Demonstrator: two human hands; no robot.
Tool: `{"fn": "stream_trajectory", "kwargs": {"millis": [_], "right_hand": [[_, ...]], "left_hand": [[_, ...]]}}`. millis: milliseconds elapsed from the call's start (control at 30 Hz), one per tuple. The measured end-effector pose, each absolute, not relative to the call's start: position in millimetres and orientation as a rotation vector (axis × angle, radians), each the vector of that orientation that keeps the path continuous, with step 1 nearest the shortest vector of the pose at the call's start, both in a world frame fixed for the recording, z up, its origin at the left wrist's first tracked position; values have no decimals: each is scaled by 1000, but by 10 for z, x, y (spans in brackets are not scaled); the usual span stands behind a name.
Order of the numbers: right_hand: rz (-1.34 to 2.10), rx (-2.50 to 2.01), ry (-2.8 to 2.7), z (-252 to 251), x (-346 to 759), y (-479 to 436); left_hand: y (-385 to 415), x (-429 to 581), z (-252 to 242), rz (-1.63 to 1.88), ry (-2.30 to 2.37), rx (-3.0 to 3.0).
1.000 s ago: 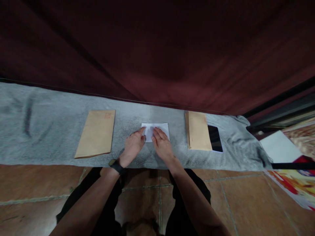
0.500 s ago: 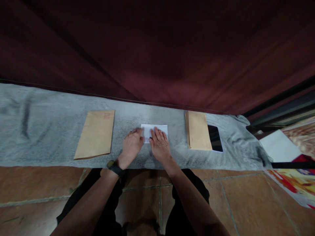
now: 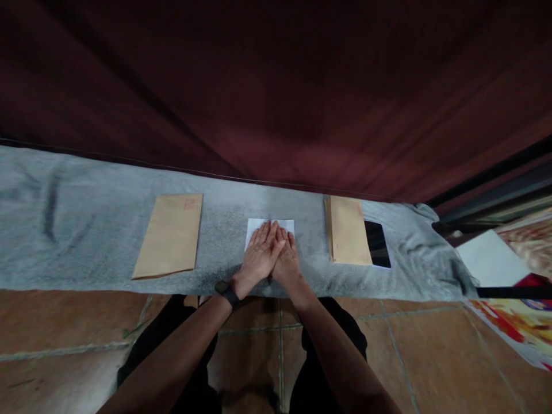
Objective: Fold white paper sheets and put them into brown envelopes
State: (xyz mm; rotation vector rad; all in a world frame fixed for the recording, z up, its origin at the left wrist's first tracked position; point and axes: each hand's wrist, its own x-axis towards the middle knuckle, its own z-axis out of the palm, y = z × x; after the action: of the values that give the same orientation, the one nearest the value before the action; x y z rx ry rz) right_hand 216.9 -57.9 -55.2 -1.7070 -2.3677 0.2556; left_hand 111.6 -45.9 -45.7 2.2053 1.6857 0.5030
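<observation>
A small sheet of white paper [image 3: 254,226], apparently folded, lies on the grey cloth in front of me. My left hand [image 3: 260,253] rests flat on it with fingers stretched out, its thumb crossing over my right hand. Lying flat on the paper's right part is my right hand [image 3: 287,257], partly covered by the left. Most of the paper is hidden beneath the two hands. To the left sits a brown paper envelope [image 3: 170,236], and to the right a stack of brown envelopes [image 3: 350,230].
A dark-screened phone [image 3: 378,244] lies partly beneath the right-hand envelopes. The grey cloth [image 3: 95,224] covers a long narrow surface, with a dark red curtain [image 3: 267,103] hanging behind it. At far right are a white panel [image 3: 492,259] and a colourful printed sheet [image 3: 517,328].
My left hand has moved right, from the paper's left edge onto its middle, and now overlaps my right hand. The right hand has stayed nearly in place.
</observation>
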Motion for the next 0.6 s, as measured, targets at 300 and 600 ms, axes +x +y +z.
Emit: {"fn": "stream_trajectory", "kwargs": {"millis": [300, 600], "right_hand": [[244, -1811, -2293, -561, 2262, -566], [205, -1849, -2188, -558, 2383, -564]], "left_hand": [[-478, 1085, -509, 435, 1759, 2306], [-492, 1044, -571, 351, 1855, 2367]]}}
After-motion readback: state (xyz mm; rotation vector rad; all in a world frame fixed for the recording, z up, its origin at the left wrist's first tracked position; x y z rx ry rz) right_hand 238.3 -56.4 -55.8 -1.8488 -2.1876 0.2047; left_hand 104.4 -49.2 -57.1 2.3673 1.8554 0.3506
